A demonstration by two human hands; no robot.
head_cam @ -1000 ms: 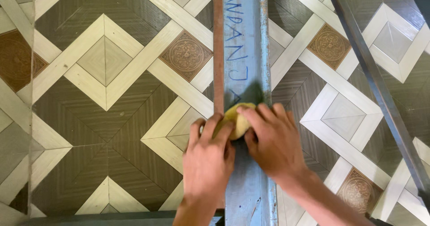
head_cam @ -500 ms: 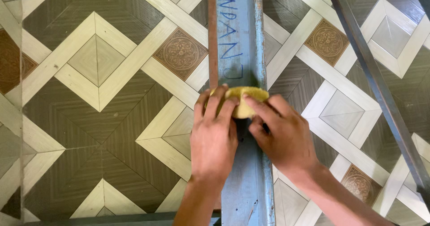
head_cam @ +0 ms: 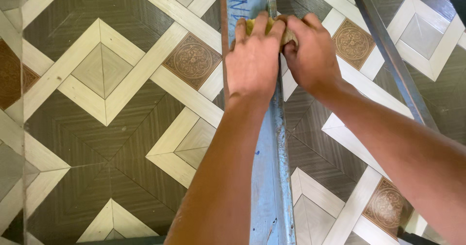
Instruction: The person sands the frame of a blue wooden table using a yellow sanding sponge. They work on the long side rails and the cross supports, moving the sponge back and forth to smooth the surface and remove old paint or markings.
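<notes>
Head view: we press a yellow sponge (head_cam: pixel 286 35) onto a long blue metal beam (head_cam: pixel 266 177) with both hands. Left hand (head_cam: pixel 252 63) lies flat over the sponge, fingers curled on its far edge; right hand (head_cam: pixel 313 55) clamps it from the right side, so both have a grip on the sponge. The sponge sits near the top of the frame, mostly hidden under our fingers. The beam's long axis runs away from us, bottom to top of frame, slightly tilted, with a rusty brown edge (head_cam: pixel 224 12) on its left. A dark metal bar (head_cam: pixel 388 50) lies diagonal at right, apart from the beam. Patterned tile floor (head_cam: pixel 107 109) below.
</notes>
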